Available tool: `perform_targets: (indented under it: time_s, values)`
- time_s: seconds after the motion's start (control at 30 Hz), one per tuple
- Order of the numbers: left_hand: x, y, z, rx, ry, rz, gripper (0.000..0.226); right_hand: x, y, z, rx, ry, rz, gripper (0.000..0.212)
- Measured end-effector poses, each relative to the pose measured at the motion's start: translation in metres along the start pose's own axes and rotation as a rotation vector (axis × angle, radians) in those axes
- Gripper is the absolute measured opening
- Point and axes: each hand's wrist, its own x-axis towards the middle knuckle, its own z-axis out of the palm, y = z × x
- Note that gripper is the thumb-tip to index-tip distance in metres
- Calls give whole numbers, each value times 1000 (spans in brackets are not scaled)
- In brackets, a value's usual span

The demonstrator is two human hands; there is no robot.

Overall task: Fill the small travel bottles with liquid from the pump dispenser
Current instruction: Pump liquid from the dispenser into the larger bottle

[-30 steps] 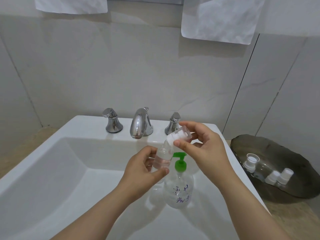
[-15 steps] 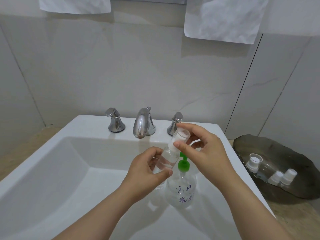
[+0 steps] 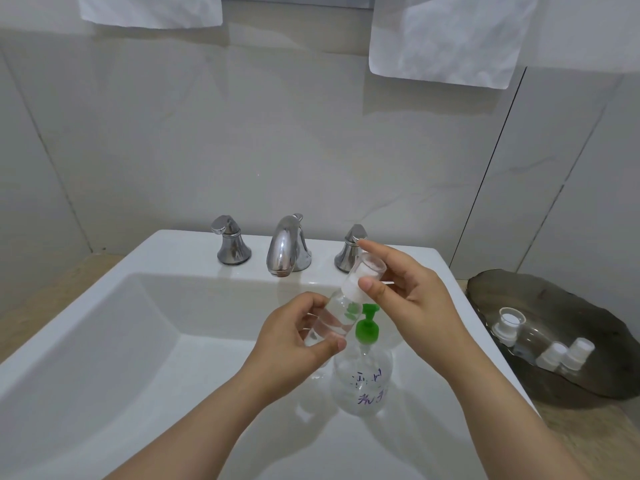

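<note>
With my left grip (image 3: 298, 337) I clasp the tilted travel bottle (image 3: 335, 312); my right grip (image 3: 412, 296) pinches its white cap (image 3: 362, 279), just above the green-topped pump dispenser (image 3: 363, 379).

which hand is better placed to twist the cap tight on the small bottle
Right, probably. The right hand pinches the white cap at the neck of the small travel bottle, while the left hand grips the bottle's body and can steady it.

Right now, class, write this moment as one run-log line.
left hand: grips small travel bottle, tilted | right hand: pinches white cap at bottle neck | pump dispenser: upright on sink
</note>
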Motion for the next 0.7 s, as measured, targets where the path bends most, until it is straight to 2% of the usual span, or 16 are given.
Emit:
perform_targets:
  time_s: [0.43,0.7]
  values:
    - [2,-1,0,-10,-13,5,32,1,2,-1,25,-66,-27,43]
    - [2,-3,1,-3,-14,3,33,-1,-3,2,-60,21,-6,33]
